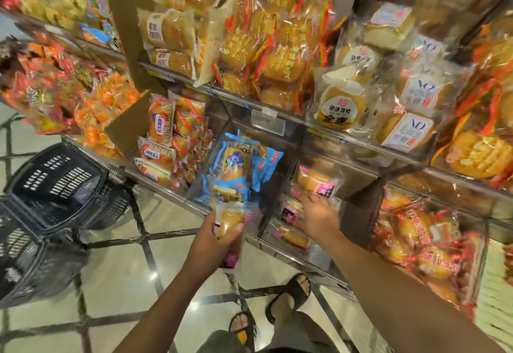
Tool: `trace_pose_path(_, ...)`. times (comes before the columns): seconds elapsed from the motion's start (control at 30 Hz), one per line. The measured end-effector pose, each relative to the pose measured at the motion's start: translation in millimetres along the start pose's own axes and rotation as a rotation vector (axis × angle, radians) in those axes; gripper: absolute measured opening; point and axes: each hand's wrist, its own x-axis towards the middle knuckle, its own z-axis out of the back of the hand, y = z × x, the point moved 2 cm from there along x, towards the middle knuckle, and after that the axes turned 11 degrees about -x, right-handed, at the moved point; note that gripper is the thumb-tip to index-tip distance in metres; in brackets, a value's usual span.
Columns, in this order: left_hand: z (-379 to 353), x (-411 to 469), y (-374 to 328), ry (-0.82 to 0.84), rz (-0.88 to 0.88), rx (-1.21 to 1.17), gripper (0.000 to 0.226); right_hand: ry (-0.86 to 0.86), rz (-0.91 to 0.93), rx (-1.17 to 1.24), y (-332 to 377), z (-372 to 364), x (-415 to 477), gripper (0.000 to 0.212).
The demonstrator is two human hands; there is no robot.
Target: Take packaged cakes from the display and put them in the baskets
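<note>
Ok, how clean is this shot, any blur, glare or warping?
Head view: baskets at left smeared by motion blur; lights glare off the floor; the wide lens stretches the shelves toward the corners; the cake in the left hand is fairly sharp.

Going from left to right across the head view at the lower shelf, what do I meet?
black baskets → red-and-white packs → blue packs → pink-labelled cakes → red-lettered cakes

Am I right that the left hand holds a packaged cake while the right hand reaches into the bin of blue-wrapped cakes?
Not quite: in the head view the right hand reaches among pink-labelled cakes, beside the blue-wrapped cakes; the left hand does hold a packaged cake.
</note>
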Motion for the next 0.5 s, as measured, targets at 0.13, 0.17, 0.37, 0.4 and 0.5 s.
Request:
trace_pose_path(0.13, -6, 1, -3, 0.024, 0.013, -0.005, 0.044, -0.088, 0.008, 0.077, 0, 7, -13, 0.072)
trace_pose_path(0.17, -8, 1, -5, 0.032, 0.009, -0.028, 0.045, -0.095, 0.008, 0.122, 2, 12, -16, 0.069)
trace_pose_path(0.37, -33, 7, -12, 0.098, 0.005, -0.215, 0.058, -0.026, 0.0, 0.831, 35, 46, -56, 0.02)
trace_pose_path(0.4, -39, 8, -13, 0.115, 0.021, -0.246, 0.062, 0.033, 0.017, 0.948, 43, 53, -66, 0.019)
trace_pose_path(0.5, -57, 6, -25, 0.164, 0.025, -0.351, 0.054, 0.168, 0.058, 1.11, 61, 66, -88, 0.031)
